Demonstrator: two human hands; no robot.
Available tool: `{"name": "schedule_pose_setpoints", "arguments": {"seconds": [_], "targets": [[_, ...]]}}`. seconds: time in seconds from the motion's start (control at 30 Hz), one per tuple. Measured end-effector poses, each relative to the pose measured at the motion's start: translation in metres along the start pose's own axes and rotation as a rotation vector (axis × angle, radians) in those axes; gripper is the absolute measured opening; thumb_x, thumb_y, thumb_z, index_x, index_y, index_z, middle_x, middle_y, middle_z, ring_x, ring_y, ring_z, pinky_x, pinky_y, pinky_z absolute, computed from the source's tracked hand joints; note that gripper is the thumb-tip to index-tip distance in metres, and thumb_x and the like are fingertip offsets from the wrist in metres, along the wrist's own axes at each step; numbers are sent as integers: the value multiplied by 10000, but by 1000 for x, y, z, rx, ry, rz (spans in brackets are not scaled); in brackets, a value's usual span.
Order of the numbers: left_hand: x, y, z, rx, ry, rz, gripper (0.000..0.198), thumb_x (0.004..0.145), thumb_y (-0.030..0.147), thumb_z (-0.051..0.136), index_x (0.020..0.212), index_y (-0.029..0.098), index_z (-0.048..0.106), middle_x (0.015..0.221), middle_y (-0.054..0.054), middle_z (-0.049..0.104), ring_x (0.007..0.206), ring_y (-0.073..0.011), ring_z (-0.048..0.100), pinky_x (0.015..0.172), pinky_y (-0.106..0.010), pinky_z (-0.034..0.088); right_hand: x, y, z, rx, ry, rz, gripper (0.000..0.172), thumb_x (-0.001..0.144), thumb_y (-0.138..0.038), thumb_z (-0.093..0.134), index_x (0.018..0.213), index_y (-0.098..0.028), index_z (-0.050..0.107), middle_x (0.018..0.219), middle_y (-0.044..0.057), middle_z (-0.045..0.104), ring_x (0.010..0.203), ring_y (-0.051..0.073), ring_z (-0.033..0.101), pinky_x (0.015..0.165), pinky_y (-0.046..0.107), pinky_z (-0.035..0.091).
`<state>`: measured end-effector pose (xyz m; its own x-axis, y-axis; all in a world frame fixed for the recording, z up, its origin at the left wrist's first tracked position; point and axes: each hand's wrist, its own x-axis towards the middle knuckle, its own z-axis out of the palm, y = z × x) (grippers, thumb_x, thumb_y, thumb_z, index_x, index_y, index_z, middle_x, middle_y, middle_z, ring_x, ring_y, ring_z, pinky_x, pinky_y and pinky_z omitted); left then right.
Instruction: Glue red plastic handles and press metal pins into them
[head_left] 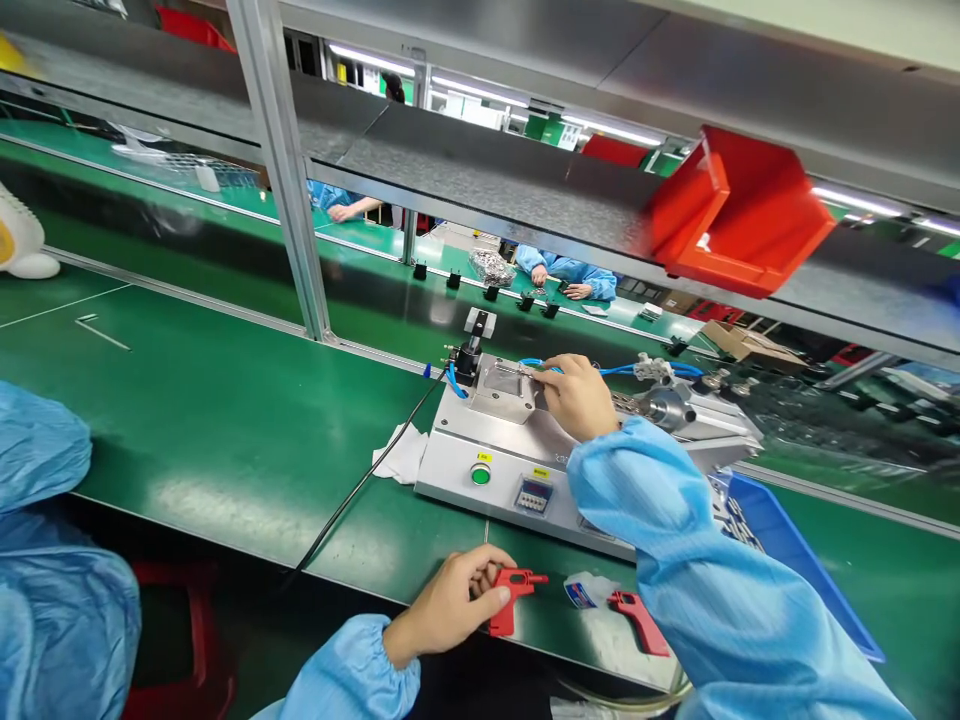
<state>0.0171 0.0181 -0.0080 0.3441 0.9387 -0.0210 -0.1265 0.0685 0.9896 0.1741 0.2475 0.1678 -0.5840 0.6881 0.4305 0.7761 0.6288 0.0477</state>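
My left hand [459, 600] is closed on a red pistol-shaped plastic piece [507, 600] at the front edge of the green table. My right hand [576, 396] reaches over a silver bench machine [457, 437]. Its fingertips are pinched together at the right side of the metal fixture block [504, 388]; whatever lies between them is too small to make out. The machine's front carries a green button [481, 475] and a small counter display [534, 495]. Below my right forearm lies a second red pistol-shaped piece [640, 622], beside a small bottle with a blue label [589, 590].
A blue tray [806, 570] with small metal parts stands at the right. White paper [402, 455] and a black cable [360, 485] lie left of the machine. A red bin [739, 215] sits on the shelf above. A co-worker's blue sleeve [41, 445] is at left; others work across.
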Motion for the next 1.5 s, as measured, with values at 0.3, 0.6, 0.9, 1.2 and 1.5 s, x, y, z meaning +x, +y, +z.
{"name": "schedule_pose_setpoints", "arguments": {"seconds": [0.3,0.6,0.9,1.2,1.5], "targets": [[-9,54,-29,42,41,145,384,951,391,693,1268,180,737,1028,-88,749,878,-189,669,793,-273,546,-45,2,-33,115,122,27,352,1012,-256,503,1250,-265,762,1259,119,708,1173,333,643,1034,518,558],[97,168,-94,435,361,409,317,952,302,648,1217,142,717,959,-59,738,740,-149,649,681,-247,521,-83,7,-44,226,94,5,297,998,-266,530,1161,-249,777,1215,128,734,1175,331,672,1028,519,584],[159,200,-99,1072,337,280,257,972,176,590,1169,177,755,1032,-94,772,991,-275,709,901,-345,529,-99,-1,-43,276,74,1,255,998,-260,529,1072,-242,772,1213,127,733,1139,318,698,1016,505,597],[151,194,-81,1318,324,179,275,1054,192,471,1091,184,744,1218,-123,686,1076,-284,705,900,-366,534,-127,1,-49,283,129,-13,237,1031,-277,525,1063,-245,758,1185,129,731,1135,313,702,974,486,615],[143,198,-69,1485,328,90,287,1087,324,478,1246,186,672,1317,-128,638,1082,-294,729,894,-385,559,-149,4,-50,335,163,38,239,1041,-290,525,1050,-250,760,1151,119,750,1104,299,726,962,479,623]]}}
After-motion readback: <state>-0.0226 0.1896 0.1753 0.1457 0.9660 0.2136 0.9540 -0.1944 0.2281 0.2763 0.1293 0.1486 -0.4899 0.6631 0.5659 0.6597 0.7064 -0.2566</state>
